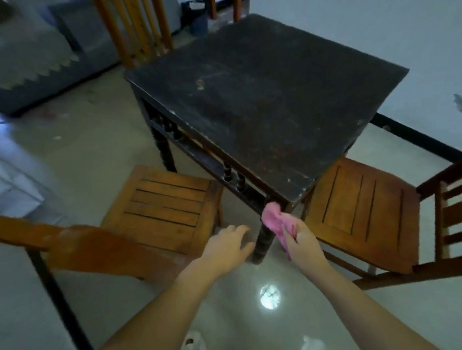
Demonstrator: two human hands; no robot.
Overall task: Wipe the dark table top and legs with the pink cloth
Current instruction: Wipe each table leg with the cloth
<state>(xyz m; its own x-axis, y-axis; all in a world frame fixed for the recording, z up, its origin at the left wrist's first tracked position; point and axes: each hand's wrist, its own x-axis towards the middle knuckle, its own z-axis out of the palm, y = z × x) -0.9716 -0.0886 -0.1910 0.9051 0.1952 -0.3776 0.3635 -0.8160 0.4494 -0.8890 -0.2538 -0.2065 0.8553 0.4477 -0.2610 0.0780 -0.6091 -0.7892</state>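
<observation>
Shiny pale floor [111,145] is spreading under everything, with bright light spots glowing on it. At the left, a brown wooden chair [166,204] is sitting with its seat tucked near the dark table [267,89]. Just in front of that seat, the left hand [227,248] is reaching out with its fingers spread and loose, holding nothing, near the table's closest leg [262,241]. Right beside that leg, the right hand [301,238] is squeezing the pink cloth [276,221], and the cloth's top is pressing against the leg just under the table's near corner. Farther right, another wooden chair [365,211] is standing partly under the table, by a white wall [377,11].
</observation>
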